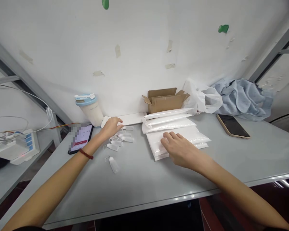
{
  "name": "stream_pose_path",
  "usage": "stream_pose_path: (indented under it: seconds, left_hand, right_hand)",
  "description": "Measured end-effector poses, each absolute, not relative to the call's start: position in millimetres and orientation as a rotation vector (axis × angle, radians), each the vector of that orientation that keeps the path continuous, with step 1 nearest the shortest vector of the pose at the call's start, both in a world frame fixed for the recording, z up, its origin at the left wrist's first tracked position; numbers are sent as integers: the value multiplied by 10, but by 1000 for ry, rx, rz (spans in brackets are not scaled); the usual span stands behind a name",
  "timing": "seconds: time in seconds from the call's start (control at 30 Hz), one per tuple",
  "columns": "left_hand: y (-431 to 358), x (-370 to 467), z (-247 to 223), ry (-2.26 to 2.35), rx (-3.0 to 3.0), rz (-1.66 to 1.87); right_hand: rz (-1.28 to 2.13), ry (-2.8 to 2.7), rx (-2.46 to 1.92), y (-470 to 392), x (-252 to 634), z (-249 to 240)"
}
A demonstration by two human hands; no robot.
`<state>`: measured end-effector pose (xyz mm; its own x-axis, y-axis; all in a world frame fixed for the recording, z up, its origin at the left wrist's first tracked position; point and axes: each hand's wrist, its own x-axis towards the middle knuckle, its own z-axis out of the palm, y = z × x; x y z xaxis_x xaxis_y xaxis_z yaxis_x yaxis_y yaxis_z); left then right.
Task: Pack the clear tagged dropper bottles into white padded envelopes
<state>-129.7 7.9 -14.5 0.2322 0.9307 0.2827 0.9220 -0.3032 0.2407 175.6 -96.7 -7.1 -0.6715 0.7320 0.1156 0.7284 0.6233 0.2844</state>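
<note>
My left hand (111, 127), with a dark red bead bracelet (86, 154) on its wrist, is at the back left of the table. Its thumb and fingers are apart, over the far end of a loose group of small whitish plastic tubes (127, 139) with thin loops. One such tube (114, 165) lies nearer the front by itself. My right hand (177, 148) is curled over the front edge of a stack of flat white plastic packets (156, 146). Its fingers bend down onto the top packet; the thumb is hidden.
Behind the packets stand an open cardboard box (167, 103) and a white plastic bag (202, 98), beside a bundled blue cloth (245, 98). A phone (233, 125) lies at right, another phone (83, 138) at left near a tumbler (90, 110). A power strip (26, 147) with cables sits far left.
</note>
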Motion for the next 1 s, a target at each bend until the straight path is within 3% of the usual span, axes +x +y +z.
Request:
stream_pose_path:
  seconds: [0.17, 0.6, 1.0]
  left_hand:
    - [325, -1333, -168, 1828, 2441, 423]
    - [423, -1269, -221, 2014, 2520, 210]
    - [143, -1384, 35, 2370, 2436, 591]
  right_hand:
    - [309, 2901, 1275, -969, 1719, 36]
    - [322, 3130, 1102, -966, 1633, -10]
    - [325, 3249, 1175, -971, 1604, -20]
